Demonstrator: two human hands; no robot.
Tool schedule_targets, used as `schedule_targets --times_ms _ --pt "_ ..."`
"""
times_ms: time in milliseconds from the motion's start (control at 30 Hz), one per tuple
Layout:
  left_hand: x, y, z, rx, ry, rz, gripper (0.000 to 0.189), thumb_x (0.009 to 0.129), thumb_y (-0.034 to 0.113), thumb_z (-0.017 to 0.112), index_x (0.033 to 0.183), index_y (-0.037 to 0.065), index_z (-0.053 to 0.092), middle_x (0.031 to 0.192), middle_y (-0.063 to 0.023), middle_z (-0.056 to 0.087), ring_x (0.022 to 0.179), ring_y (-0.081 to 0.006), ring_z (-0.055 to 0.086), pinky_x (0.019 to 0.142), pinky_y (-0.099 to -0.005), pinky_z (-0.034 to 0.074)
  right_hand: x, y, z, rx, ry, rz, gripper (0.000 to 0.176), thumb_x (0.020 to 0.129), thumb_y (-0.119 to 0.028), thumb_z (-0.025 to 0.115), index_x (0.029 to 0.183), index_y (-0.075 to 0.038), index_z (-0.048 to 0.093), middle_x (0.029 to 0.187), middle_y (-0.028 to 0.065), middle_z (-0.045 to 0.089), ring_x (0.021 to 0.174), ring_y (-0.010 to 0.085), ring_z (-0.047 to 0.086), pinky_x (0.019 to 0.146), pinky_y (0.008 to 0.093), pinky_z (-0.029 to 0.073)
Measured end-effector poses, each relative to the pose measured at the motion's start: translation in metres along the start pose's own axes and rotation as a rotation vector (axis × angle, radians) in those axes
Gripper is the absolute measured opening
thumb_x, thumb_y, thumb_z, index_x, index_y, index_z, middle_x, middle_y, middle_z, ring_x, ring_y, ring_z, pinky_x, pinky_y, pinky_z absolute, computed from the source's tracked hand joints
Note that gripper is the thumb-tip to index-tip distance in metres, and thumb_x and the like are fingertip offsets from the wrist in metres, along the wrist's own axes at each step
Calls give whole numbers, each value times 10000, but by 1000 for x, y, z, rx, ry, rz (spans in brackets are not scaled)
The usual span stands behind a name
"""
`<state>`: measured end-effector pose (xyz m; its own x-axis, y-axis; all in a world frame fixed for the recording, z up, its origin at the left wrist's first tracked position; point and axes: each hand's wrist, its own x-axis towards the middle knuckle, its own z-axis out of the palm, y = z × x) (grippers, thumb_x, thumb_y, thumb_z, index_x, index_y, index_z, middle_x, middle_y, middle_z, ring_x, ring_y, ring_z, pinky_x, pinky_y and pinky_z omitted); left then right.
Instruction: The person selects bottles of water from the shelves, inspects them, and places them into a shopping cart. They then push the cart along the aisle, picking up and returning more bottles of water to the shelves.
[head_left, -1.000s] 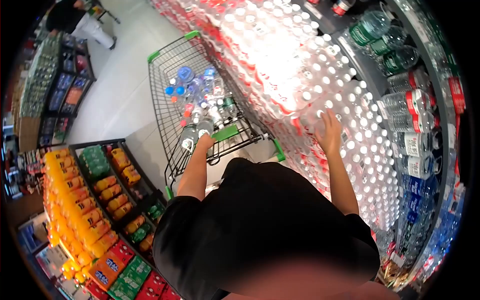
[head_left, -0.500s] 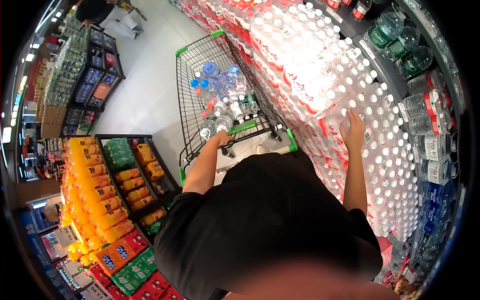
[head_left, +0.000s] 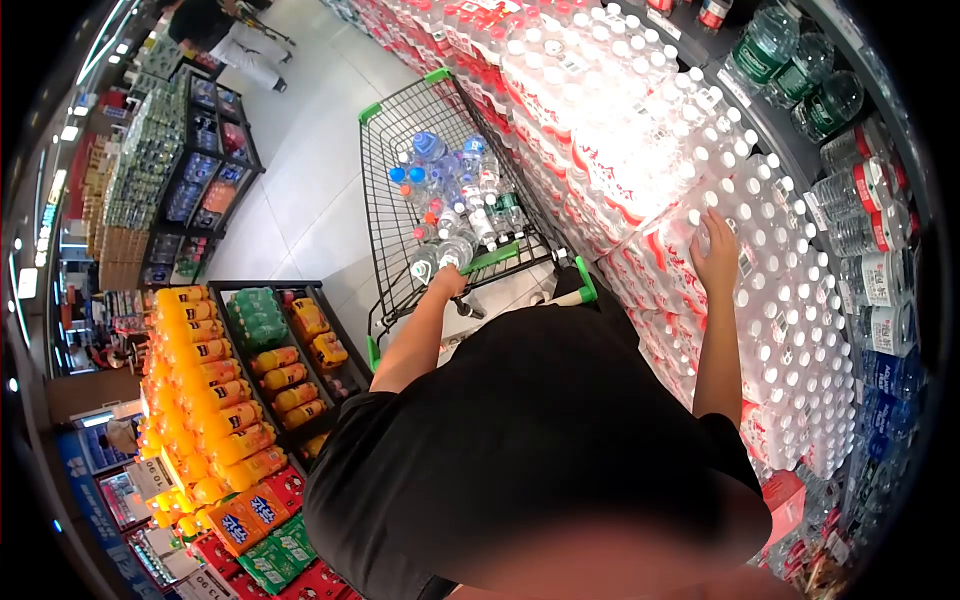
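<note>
My left hand [head_left: 448, 282] is closed at the rear rim of a black wire shopping cart [head_left: 375, 190] with green corner pieces. Just beyond my fingers lie clear bottles [head_left: 458, 248] inside the basket, among several more with blue, red and white caps. What my fingertips press on is partly hidden. On the right, my right hand [head_left: 715, 258] is open, its fingers spread over shrink-wrapped packs of white-capped water bottles [head_left: 765, 300]. It seems to rest against the bottle tops, with nothing held in it.
Tall stacks of water packs line the cart's right side. Behind them runs a shelf with larger green-labelled bottles [head_left: 765, 50]. Orange drink bottles [head_left: 215, 400] and boxed drinks [head_left: 245, 518] stand on the left. A person [head_left: 235, 45] is farther up the tiled aisle [head_left: 310, 180].
The view has shifted slightly, and displays on the left appear farther right. My left hand stays at the cart's rear rim. My right hand remains over the water packs, its fingers slightly more curled.
</note>
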<state>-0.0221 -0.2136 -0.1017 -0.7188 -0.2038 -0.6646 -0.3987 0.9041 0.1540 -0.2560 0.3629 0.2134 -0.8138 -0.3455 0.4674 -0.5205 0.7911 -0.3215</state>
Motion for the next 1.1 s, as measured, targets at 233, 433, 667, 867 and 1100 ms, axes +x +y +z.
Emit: schedule_targets --times_ms 233,433,667,867,1100 --pt "-71 60 -55 -298 139 -180 477 823 288 595 1147 -59 550 1156 -293 614 1105 -424 594 956 -458 482 2 -2 0 6 17 -1 397 785 -98 663 1178 -94 612 1295 85 593 1158 303 570 969 418 444" --pt "-65 55 -54 -321 165 -189 507 793 305 642 1143 -49 547 1158 -292 610 1110 -415 592 960 -449 480 2 -3 -1 8 24 -3 390 782 -82 657 1170 -94 620 1283 81 601 1139 297 580 961 411 447" --pt "-67 66 -77 -358 185 -216 510 761 303 676 1103 -64 582 1098 -274 648 1069 -400 618 919 -429 501 1 2 2 -1 27 -6 389 784 -79 661 1171 -100 623 1273 76 608 1142 290 581 960 408 448" --pt "-67 77 -98 -284 123 -215 625 770 396 669 1153 -86 558 1138 -285 632 1106 -402 603 938 -429 496 0 5 6 -11 30 -3 388 792 -88 657 1177 -109 624 1287 73 603 1154 286 580 968 407 442" --pt "18 -6 -25 -3 27 -20 719 773 475 665 1196 -92 536 1168 -308 616 1116 -445 590 943 -465 483 -4 14 7 -3 62 19 370 787 -124 675 1151 -75 628 1277 98 612 1175 283 574 986 414 432"
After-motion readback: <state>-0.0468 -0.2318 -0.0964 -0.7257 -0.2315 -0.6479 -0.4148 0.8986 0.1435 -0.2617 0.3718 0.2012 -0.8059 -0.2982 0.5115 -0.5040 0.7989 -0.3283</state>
